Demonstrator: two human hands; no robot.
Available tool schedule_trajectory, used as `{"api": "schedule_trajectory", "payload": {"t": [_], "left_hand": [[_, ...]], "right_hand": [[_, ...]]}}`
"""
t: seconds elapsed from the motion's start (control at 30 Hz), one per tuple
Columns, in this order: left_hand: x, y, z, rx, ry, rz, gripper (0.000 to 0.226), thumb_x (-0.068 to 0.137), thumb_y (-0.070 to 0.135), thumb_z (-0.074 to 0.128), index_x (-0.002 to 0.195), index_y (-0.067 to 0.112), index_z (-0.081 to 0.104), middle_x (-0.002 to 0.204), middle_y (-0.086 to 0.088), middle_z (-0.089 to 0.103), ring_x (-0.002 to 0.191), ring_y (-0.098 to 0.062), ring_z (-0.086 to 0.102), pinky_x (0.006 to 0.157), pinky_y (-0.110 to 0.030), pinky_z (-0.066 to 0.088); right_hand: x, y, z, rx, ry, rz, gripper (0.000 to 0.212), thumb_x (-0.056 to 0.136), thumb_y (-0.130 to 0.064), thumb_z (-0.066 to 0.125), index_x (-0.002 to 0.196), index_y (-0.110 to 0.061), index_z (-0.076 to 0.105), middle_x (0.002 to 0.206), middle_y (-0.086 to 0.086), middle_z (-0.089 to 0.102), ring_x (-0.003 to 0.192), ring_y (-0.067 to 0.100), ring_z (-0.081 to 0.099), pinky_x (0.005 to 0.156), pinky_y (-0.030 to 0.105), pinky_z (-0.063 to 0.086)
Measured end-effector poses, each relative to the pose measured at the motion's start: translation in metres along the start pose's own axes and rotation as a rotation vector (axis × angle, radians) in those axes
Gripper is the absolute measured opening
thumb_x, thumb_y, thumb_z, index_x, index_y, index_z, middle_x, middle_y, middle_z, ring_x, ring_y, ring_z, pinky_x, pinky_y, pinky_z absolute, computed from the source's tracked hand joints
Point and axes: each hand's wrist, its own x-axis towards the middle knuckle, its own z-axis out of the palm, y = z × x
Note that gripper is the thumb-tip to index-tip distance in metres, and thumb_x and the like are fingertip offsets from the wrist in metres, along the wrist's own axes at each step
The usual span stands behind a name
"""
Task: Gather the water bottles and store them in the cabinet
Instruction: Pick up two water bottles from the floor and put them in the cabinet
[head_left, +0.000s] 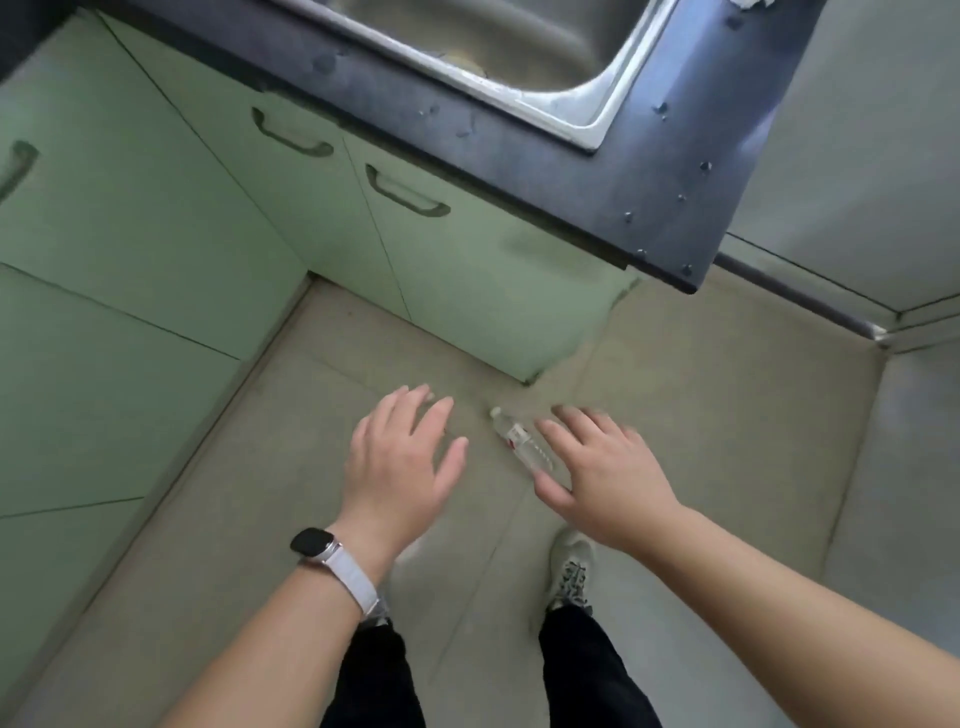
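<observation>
A run of pale green cabinet (467, 270) fronts lines the far edge of the floor (727, 415) and turns along its left edge. The two doors under the sink (597, 122) are shut, each with a dark bow handle: one (408, 193) on the right door, one (291, 136) on the left. A dark countertop (597, 176) overhangs them, dotted with water drops, and its corner juts out over the floor. A grey wall panel closes the right edge of the floor.

One water bottle (522, 442) lies on its side on the floor tiles, just out from the foot of the cabinet's outer corner, its white cap towards that corner. It is clear with a red and white label, and nothing lies between it and the doors.

The left hand (402, 467), a black watch (311, 540) with a white strap on its wrist, is spread flat with straight fingers to the left of the bottle and holds nothing. The right hand (602, 478) is likewise spread and empty; its thumb covers the bottle's base end in this view, and whether it touches cannot be told. A pale shoe (571, 566) and black trousers (587, 670) show below the hands.
</observation>
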Motion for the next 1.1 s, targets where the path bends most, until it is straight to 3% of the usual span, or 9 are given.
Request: {"api": "schedule_trajectory", "payload": {"t": [0.2, 0.37, 0.63, 0.77, 0.97, 1.1], "left_hand": [[0.022, -0.056, 0.155, -0.020, -0.033, 0.028, 0.048, 0.094, 0.039, 0.053, 0.126, 0.005, 0.066, 0.130, -0.021, 0.062, 0.122, -0.043, 0.055, 0.101, -0.051, 0.047], [0.021, -0.110, 0.276, -0.007, -0.151, 0.010, 0.051, 0.092, 0.040, 0.049, 0.128, 0.006, 0.064, 0.131, -0.020, 0.061, 0.121, -0.043, 0.055, 0.094, -0.052, 0.050], [0.026, -0.183, 0.433, 0.006, -0.228, 0.003, 0.055, 0.089, 0.041, 0.048, 0.127, 0.005, 0.063, 0.131, -0.020, 0.061, 0.119, -0.043, 0.056, 0.088, -0.051, 0.052], [0.031, -0.213, 0.494, 0.048, -0.274, -0.003, 0.056, 0.091, 0.041, 0.053, 0.133, 0.006, 0.059, 0.138, -0.022, 0.056, 0.125, -0.044, 0.051, 0.093, -0.054, 0.049], [0.038, -0.232, 0.555, 0.011, -0.279, -0.236, 0.064, 0.091, 0.041, 0.064, 0.142, 0.010, 0.045, 0.149, -0.019, 0.042, 0.133, -0.040, 0.041, 0.098, -0.054, 0.047], [0.044, -0.237, 0.572, -0.153, -0.207, -0.470, 0.080, 0.087, 0.041, 0.073, 0.151, 0.020, 0.030, 0.147, -0.014, 0.035, 0.127, -0.036, 0.047, 0.088, -0.042, 0.049]], "right_hand": [[0.040, 0.040, 0.133, 0.110, -0.009, 0.052, 0.057, 0.085, -0.051, 0.045, 0.129, -0.018, 0.058, 0.131, 0.006, 0.059, 0.117, 0.031, 0.055, 0.090, 0.045, 0.048], [0.065, 0.064, 0.260, 0.086, -0.089, 0.080, 0.060, 0.088, -0.054, 0.044, 0.137, -0.021, 0.048, 0.142, 0.003, 0.050, 0.127, 0.028, 0.048, 0.097, 0.044, 0.044], [0.102, 0.105, 0.442, 0.073, -0.195, 0.144, 0.062, 0.088, -0.052, 0.052, 0.140, -0.019, 0.046, 0.144, 0.005, 0.047, 0.125, 0.031, 0.047, 0.096, 0.043, 0.043], [0.118, 0.124, 0.509, 0.041, -0.199, 0.190, 0.064, 0.086, -0.053, 0.054, 0.139, -0.019, 0.043, 0.142, 0.005, 0.047, 0.124, 0.031, 0.047, 0.095, 0.043, 0.042], [0.143, 0.144, 0.572, 0.074, -0.180, 0.315, 0.079, 0.082, -0.056, 0.061, 0.146, -0.019, 0.032, 0.143, 0.005, 0.044, 0.125, 0.031, 0.046, 0.095, 0.045, 0.043], [0.149, 0.153, 0.591, 0.126, -0.173, 0.370, 0.086, 0.083, -0.052, 0.066, 0.150, -0.022, 0.020, 0.143, 0.005, 0.045, 0.119, 0.031, 0.052, 0.087, 0.044, 0.047]]}}
